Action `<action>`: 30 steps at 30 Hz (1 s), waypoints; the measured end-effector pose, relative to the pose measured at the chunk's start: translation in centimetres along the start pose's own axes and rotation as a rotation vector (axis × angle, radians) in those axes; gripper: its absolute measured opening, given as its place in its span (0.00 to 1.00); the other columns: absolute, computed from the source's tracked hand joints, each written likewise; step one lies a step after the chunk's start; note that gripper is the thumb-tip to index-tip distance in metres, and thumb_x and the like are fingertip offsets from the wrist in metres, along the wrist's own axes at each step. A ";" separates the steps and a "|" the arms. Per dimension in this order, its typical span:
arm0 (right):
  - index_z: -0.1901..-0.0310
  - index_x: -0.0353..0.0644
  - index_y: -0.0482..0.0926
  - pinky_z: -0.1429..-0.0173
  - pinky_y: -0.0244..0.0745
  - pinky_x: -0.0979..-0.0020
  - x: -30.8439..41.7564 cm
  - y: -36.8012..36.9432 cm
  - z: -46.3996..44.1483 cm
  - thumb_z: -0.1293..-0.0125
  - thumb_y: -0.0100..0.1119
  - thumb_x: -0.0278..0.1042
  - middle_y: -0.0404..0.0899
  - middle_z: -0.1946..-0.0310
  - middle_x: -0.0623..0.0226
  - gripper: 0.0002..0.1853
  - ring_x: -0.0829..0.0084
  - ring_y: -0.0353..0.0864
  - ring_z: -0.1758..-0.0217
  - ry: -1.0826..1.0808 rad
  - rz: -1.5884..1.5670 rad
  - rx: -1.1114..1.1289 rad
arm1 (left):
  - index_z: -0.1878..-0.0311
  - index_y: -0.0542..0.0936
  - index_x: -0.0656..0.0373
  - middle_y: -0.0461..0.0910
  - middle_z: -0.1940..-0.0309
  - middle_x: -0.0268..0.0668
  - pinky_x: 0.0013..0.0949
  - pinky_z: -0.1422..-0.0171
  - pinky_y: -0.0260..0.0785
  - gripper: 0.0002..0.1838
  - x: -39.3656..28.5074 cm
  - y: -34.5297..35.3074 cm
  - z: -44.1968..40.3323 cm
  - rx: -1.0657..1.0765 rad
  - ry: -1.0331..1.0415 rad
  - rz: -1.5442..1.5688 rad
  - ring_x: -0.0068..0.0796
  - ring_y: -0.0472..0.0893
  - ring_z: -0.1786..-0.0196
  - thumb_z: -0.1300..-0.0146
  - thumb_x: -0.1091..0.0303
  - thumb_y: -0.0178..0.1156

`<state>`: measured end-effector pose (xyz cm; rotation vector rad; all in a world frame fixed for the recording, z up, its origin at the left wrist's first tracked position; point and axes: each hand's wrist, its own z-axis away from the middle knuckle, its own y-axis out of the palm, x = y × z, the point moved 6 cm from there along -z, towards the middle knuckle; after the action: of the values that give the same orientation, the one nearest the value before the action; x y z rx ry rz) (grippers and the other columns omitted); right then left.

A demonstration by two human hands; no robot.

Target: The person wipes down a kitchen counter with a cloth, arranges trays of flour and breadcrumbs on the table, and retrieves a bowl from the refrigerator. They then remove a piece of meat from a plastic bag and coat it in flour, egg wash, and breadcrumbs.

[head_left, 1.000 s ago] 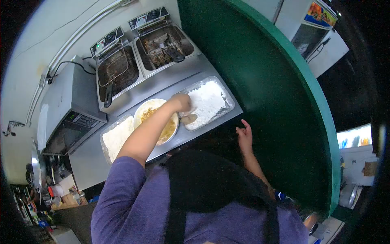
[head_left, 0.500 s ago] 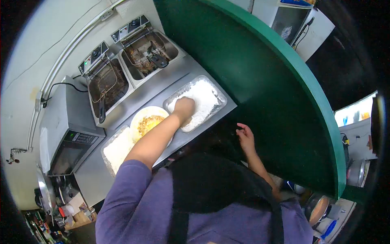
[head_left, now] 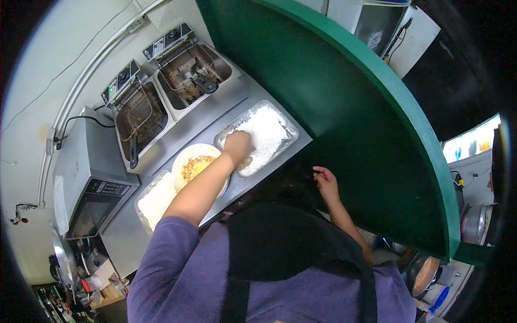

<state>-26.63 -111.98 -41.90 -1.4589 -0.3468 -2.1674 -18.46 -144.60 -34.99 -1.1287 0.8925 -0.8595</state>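
Note:
My left hand (head_left: pixel 238 146) is down in a metal tray of white flour-like powder (head_left: pixel 267 139), over its left part. Its fingers are curled and face away, so what they hold, if anything, is hidden. Just below the hand, a tan lump (head_left: pixel 245 163) lies at the tray's near side. A pale bowl (head_left: pixel 181 159) with yellow liquid and brownish bits stands beside that tray, partly covered by my left forearm. Further left is a second tray of cream-coloured crumbs (head_left: pixel 155 201). My right hand (head_left: pixel 326 184) hangs off the counter with loosely bent fingers apart, holding nothing.
Two fryers with wire baskets (head_left: pixel 141 112) (head_left: pixel 189 70) stand behind the trays. A microwave-like oven (head_left: pixel 102 188) sits at the left. A green partition (head_left: pixel 344 118) rises along the counter's right end. A pan (head_left: pixel 423 275) is at the lower right.
My left hand has shifted slightly left within the powder tray, and the tan lump beneath it shows more. My right hand stays nearly where it was. The whole view has moved a little.

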 end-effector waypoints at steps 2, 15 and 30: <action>0.51 0.46 0.81 0.71 0.57 0.81 -0.2 0.2 -0.2 0.38 0.62 0.26 0.68 0.77 0.82 0.14 0.87 0.62 0.75 -0.038 0.017 0.002 | 0.69 0.84 0.61 0.83 0.67 0.50 0.46 0.55 0.77 0.09 -0.2 0.5 -0.2 -0.026 0.029 -0.043 0.48 0.84 0.61 0.49 0.65 0.62; 0.52 0.46 0.81 0.70 0.59 0.81 -0.5 -0.4 -0.4 0.39 0.62 0.26 0.68 0.76 0.83 0.13 0.87 0.63 0.75 -0.038 0.046 -0.028 | 0.66 0.85 0.60 0.83 0.68 0.51 0.45 0.54 0.77 0.12 2.3 0.7 -1.2 0.050 -0.183 0.233 0.49 0.84 0.63 0.50 0.64 0.61; 0.52 0.47 0.82 0.69 0.62 0.80 0.1 -0.5 0.1 0.38 0.61 0.29 0.73 0.73 0.80 0.12 0.86 0.66 0.73 -0.006 0.046 -0.010 | 0.68 0.84 0.62 0.83 0.69 0.49 0.45 0.53 0.76 0.10 2.5 -0.8 -0.5 -0.174 -0.152 -0.012 0.49 0.83 0.62 0.48 0.67 0.57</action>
<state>-26.85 -111.49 -41.72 -1.4646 -0.3019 -2.1314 -18.01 -147.22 -34.72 -1.3327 0.8473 -0.7054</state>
